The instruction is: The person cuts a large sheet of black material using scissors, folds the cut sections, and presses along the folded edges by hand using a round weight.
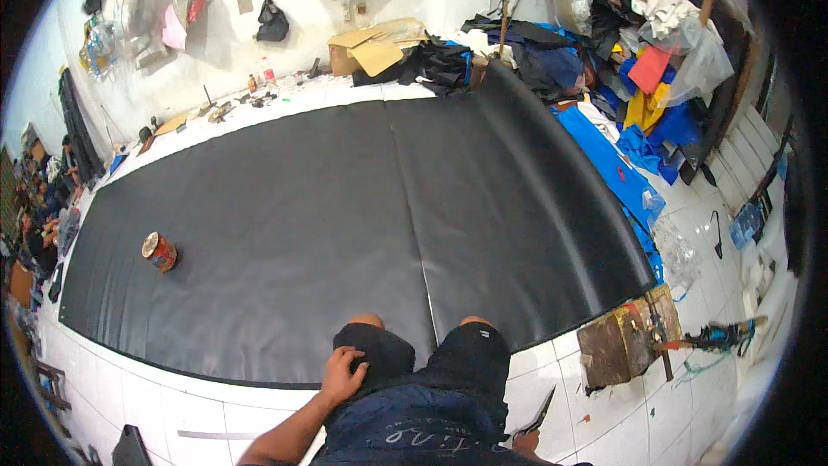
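Observation:
A wide black sheet [259, 198] that looks like vinyl or leatherette lies spread in front of my knees. A thin pale line runs across it from the far edge to between my knees, and its right side rises into a thick roll [561, 181]. My left hand [342, 371] rests on my left thigh with its fingers loosely apart, holding nothing. Low by my right hip, my right hand [526, 443] is closed round dark scissors [543, 410], blades pointing up and away; the handles are mostly hidden.
A rusty red can [159, 251] stands on the sheet's left part. Against the far right wall are heaped cloths and plastic [655, 52], with blue sheeting [608, 173] beside the roll. A worn wooden block [617, 341] sits at right. Small tools line the far wall; people [43, 224] sit far left.

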`<action>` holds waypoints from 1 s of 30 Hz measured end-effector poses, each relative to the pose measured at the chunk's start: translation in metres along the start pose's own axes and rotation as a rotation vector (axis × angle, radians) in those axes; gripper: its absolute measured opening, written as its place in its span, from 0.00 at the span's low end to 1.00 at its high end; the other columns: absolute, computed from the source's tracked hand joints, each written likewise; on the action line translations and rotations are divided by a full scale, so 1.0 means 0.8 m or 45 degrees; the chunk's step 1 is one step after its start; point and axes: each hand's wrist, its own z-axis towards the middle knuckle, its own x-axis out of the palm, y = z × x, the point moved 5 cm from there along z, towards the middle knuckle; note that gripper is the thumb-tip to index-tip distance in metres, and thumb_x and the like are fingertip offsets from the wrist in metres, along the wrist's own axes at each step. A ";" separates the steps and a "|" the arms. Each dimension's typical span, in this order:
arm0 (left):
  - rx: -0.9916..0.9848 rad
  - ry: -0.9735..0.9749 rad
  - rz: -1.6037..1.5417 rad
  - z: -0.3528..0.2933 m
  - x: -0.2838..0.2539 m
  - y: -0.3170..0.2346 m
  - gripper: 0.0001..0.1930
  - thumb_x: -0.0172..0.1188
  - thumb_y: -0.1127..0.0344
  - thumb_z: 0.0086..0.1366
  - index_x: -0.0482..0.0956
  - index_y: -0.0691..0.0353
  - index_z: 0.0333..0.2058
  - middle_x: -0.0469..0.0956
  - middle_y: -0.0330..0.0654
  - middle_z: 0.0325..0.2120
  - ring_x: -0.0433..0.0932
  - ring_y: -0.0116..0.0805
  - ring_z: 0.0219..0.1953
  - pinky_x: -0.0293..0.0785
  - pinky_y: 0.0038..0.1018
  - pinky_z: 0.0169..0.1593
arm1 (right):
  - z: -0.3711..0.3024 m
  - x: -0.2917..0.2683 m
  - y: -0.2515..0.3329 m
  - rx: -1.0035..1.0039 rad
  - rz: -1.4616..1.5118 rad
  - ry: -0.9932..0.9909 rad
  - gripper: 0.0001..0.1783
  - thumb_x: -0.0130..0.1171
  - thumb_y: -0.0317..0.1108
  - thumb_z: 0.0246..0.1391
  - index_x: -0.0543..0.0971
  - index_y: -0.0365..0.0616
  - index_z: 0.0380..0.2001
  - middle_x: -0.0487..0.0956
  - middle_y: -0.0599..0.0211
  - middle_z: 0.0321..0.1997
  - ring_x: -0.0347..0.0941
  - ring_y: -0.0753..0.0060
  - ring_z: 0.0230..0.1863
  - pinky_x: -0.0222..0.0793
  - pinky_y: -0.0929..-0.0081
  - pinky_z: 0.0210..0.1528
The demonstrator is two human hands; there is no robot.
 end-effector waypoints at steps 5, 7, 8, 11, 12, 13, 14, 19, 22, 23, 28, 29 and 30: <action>0.248 0.408 0.172 -0.030 -0.063 -0.013 0.18 0.62 0.57 0.61 0.78 0.62 0.46 0.72 0.54 0.48 0.71 0.52 0.53 0.69 0.40 0.57 | -0.009 0.047 -0.018 -0.031 0.241 0.012 0.21 0.57 0.36 0.51 0.75 0.36 0.47 0.80 0.46 0.39 0.78 0.48 0.40 0.74 0.54 0.43; 0.036 0.425 0.110 -0.027 -0.085 -0.010 0.20 0.62 0.56 0.62 0.77 0.62 0.48 0.71 0.54 0.49 0.71 0.52 0.53 0.68 0.39 0.57 | -0.018 0.046 0.009 0.063 0.232 0.076 0.25 0.57 0.34 0.49 0.73 0.35 0.52 0.79 0.43 0.43 0.76 0.45 0.45 0.74 0.54 0.46; 0.058 0.422 0.121 -0.019 -0.085 -0.014 0.20 0.62 0.56 0.62 0.77 0.62 0.48 0.71 0.54 0.49 0.71 0.52 0.53 0.68 0.39 0.57 | -0.023 0.044 0.017 0.122 0.223 0.101 0.28 0.57 0.33 0.48 0.71 0.35 0.54 0.78 0.41 0.45 0.75 0.44 0.47 0.73 0.54 0.48; -0.126 0.189 0.170 0.007 -0.091 -0.003 0.21 0.61 0.55 0.61 0.76 0.63 0.48 0.71 0.55 0.49 0.71 0.53 0.53 0.69 0.40 0.57 | -0.041 0.048 0.016 0.257 0.191 0.268 0.39 0.61 0.35 0.48 0.62 0.37 0.64 0.74 0.41 0.54 0.72 0.40 0.54 0.72 0.54 0.53; -0.157 0.108 0.189 0.014 -0.083 0.003 0.23 0.61 0.54 0.61 0.75 0.64 0.50 0.71 0.56 0.50 0.70 0.54 0.54 0.68 0.41 0.58 | -0.033 0.037 0.033 -0.316 -0.428 0.235 0.23 0.61 0.40 0.49 0.75 0.39 0.47 0.80 0.49 0.45 0.77 0.49 0.47 0.73 0.56 0.48; -0.196 0.031 0.209 0.018 -0.073 0.011 0.24 0.61 0.54 0.61 0.75 0.64 0.51 0.70 0.57 0.51 0.69 0.55 0.55 0.67 0.42 0.58 | -0.026 0.051 0.035 -0.496 -0.864 0.560 0.20 0.57 0.45 0.50 0.81 0.46 0.44 0.82 0.57 0.45 0.79 0.54 0.46 0.75 0.61 0.46; -0.201 0.028 0.096 0.038 -0.028 0.018 0.26 0.61 0.54 0.61 0.74 0.65 0.52 0.69 0.59 0.52 0.68 0.57 0.56 0.66 0.43 0.59 | 0.038 0.041 -0.051 -0.281 -0.924 0.582 0.18 0.53 0.45 0.53 0.84 0.48 0.38 0.83 0.62 0.43 0.80 0.59 0.45 0.75 0.63 0.43; -0.336 0.040 0.239 0.021 -0.024 0.031 0.31 0.62 0.53 0.59 0.71 0.66 0.57 0.64 0.61 0.59 0.63 0.60 0.61 0.61 0.44 0.63 | 0.067 -0.012 0.192 -0.513 -0.336 0.347 0.19 0.53 0.47 0.55 0.82 0.45 0.40 0.82 0.55 0.44 0.77 0.45 0.46 0.72 0.54 0.48; -0.333 0.161 0.220 0.009 -0.034 0.008 0.31 0.62 0.52 0.58 0.71 0.66 0.56 0.64 0.60 0.60 0.62 0.60 0.63 0.58 0.44 0.65 | 0.042 -0.002 0.339 -0.937 -0.417 0.399 0.26 0.55 0.49 0.57 0.75 0.46 0.54 0.75 0.51 0.56 0.72 0.49 0.56 0.68 0.59 0.57; -0.371 0.202 0.213 0.001 -0.028 -0.009 0.31 0.62 0.52 0.58 0.71 0.66 0.56 0.64 0.60 0.60 0.62 0.60 0.63 0.58 0.44 0.65 | 0.060 -0.004 0.366 -0.915 -0.230 0.467 0.31 0.57 0.51 0.55 0.70 0.48 0.59 0.71 0.49 0.60 0.67 0.48 0.60 0.62 0.56 0.62; -0.171 0.158 0.583 -0.028 -0.049 -0.046 0.27 0.61 0.56 0.58 0.72 0.64 0.54 0.64 0.56 0.60 0.58 0.61 0.64 0.51 0.53 0.66 | -0.008 0.053 0.437 -1.409 -0.364 0.185 0.39 0.55 0.58 0.56 0.64 0.50 0.65 0.56 0.49 0.71 0.49 0.43 0.72 0.43 0.42 0.69; -0.164 0.189 0.674 -0.031 -0.053 -0.053 0.27 0.61 0.57 0.57 0.72 0.62 0.54 0.62 0.57 0.61 0.56 0.64 0.65 0.46 0.59 0.66 | -0.005 0.067 0.426 -1.335 -0.373 0.209 0.39 0.55 0.57 0.56 0.63 0.52 0.66 0.51 0.51 0.73 0.43 0.43 0.73 0.37 0.38 0.69; -0.192 0.201 0.675 -0.033 -0.059 -0.056 0.27 0.61 0.57 0.57 0.72 0.62 0.54 0.62 0.57 0.61 0.56 0.64 0.65 0.46 0.59 0.66 | -0.002 0.080 0.420 -1.264 -0.381 0.228 0.39 0.55 0.57 0.57 0.61 0.55 0.68 0.46 0.52 0.75 0.37 0.42 0.75 0.31 0.35 0.69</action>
